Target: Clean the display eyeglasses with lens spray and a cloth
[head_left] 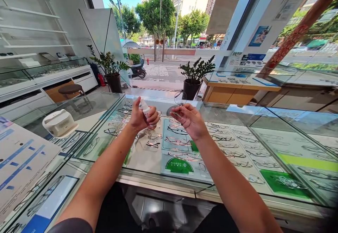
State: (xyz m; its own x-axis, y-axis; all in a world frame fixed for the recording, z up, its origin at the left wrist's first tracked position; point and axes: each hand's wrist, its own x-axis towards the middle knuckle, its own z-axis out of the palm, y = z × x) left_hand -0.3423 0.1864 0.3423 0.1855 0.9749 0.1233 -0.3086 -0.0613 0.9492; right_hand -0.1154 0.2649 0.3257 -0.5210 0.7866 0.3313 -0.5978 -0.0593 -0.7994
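Note:
My left hand [144, 116] is wrapped round a small white spray bottle [144, 106], its nozzle end pointing up and the thumb raised near the top. To the right, my right hand [190, 118] pinches a pair of thin-rimmed eyeglasses [180, 99]. One round lens stands up above the fingers; part of the frame is hidden behind them. Both hands are above the glass display case [148, 171], apart from each other. Under its glass lie rows of eyeglasses [178, 141] and a green display card [179, 165].
A white box-like device [60, 123] stands on the counter at left, near a printed sheet [23, 169]. Beyond the case are two potted plants [113, 67], a stool [70, 90] and a glass door onto the street. Another display counter [237, 85] stands at the right.

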